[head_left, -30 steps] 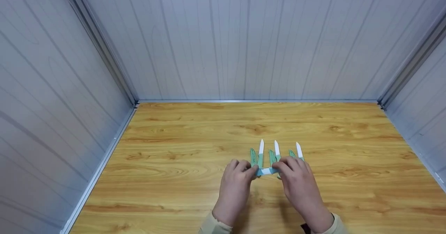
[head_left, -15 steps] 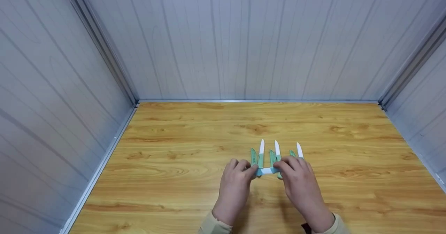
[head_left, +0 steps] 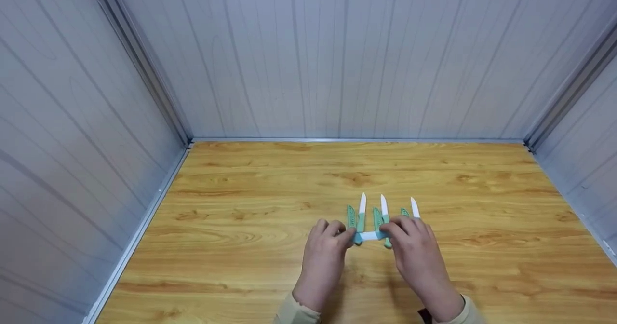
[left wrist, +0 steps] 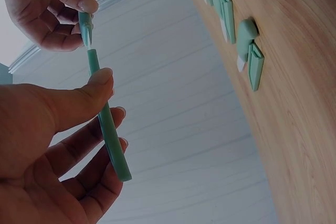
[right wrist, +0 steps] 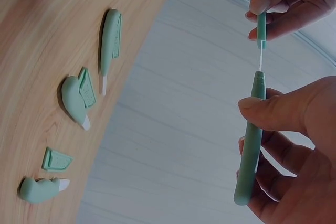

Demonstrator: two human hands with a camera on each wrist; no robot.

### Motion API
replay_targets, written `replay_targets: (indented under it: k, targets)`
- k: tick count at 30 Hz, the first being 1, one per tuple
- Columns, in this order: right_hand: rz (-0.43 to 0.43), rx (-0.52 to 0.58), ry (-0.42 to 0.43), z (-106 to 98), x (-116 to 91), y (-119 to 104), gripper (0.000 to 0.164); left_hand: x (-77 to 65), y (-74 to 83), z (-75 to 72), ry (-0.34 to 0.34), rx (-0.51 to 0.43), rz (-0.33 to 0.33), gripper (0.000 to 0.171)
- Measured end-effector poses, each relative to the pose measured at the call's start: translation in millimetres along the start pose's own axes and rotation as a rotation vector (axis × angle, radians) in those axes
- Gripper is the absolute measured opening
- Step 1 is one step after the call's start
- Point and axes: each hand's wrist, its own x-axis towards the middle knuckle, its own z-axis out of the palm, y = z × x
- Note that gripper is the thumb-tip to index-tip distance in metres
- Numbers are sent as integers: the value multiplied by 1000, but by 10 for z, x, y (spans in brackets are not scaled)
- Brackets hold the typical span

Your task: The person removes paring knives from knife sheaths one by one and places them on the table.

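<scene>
My left hand (head_left: 324, 251) pinches a green sheath (left wrist: 109, 129) between thumb and fingers. Opposite it, my right hand (head_left: 418, 256) grips the green handle (right wrist: 250, 150) of a small paring knife. Its white blade (head_left: 369, 236) bridges the gap between the hands, pointing left toward the sheath mouth. In the right wrist view the blade's tip end meets the sheath; how deep it goes inside is hidden. Beyond the hands lie three similar knives, among them a left knife (head_left: 361, 220) and a middle knife (head_left: 384, 207). Fingers of the right hand partly cover the right knife (head_left: 415, 208).
Beside each lying knife rests a green sheath: a left sheath (head_left: 351, 217), a middle sheath (head_left: 377, 219) and a right sheath (head_left: 404, 212). The wood-grain tabletop (head_left: 250, 208) is bounded by a pale back wall (head_left: 318, 63) and side walls.
The right hand has shifted very slightly rightward, and a little more white blade shows between the hands. The left hand and the lying knives stay nearly where they were.
</scene>
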Motion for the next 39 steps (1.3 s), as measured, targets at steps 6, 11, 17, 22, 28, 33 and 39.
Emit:
replay_targets:
  k: [6,11,17,22,28,33,39]
  targets:
    - [2,7,8,-5,-21,17,29,-4,-6,9,12,-2,4,26]
    - [13,10,8,-12,-37,35,30,-6,-9,16,18,-4,2,26]
    - [34,14,-1,-32,-40,52,32,-3,-13,16,14,-3,-8,23]
    - [50,13,-11,-39,-44,59,32,1,-9,15,6,-5,-14,23]
    - [64,13,-7,-47,-51,83,30,1,-28,20,6,-9,-17,23]
    - [67,17,8,-58,-61,110,30,-3,-44,31,29,-12,3,23]
    - [60,26,20,-70,-73,139,30,-5,-48,44,43,-4,9,25]
